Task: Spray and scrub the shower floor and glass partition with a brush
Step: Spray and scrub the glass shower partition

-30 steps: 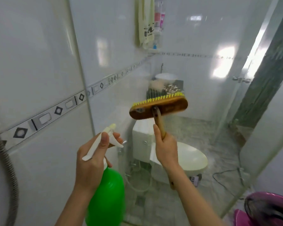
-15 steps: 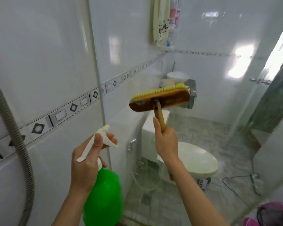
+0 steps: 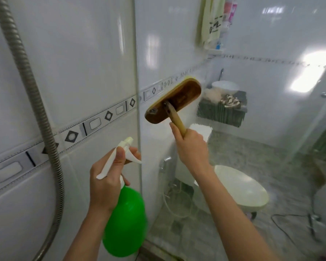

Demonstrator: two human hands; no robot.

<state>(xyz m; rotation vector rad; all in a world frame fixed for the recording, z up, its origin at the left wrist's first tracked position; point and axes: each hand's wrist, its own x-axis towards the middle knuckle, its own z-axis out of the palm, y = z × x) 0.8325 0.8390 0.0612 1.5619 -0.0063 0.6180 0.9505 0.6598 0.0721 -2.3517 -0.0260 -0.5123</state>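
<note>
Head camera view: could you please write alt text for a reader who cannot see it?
The right hand grips a wooden-backed brush by its handle, bristles turned toward the glass partition, apparently against it. The left hand holds a green spray bottle lower down. A metal shower hose hangs at left; a white toilet shows through the glass.

Glossy white wall tiles [image 3: 73, 53], diamond border strip [image 3: 94, 123], grey mottled floor [image 3: 252, 147], white toilet [image 3: 241, 189], metal hose [image 3: 36, 102]

Brush [image 3: 174, 101] varnished wood – spray bottle [image 3: 125, 221] glossy green plastic – hose [image 3: 29, 87] ribbed metal.
</note>
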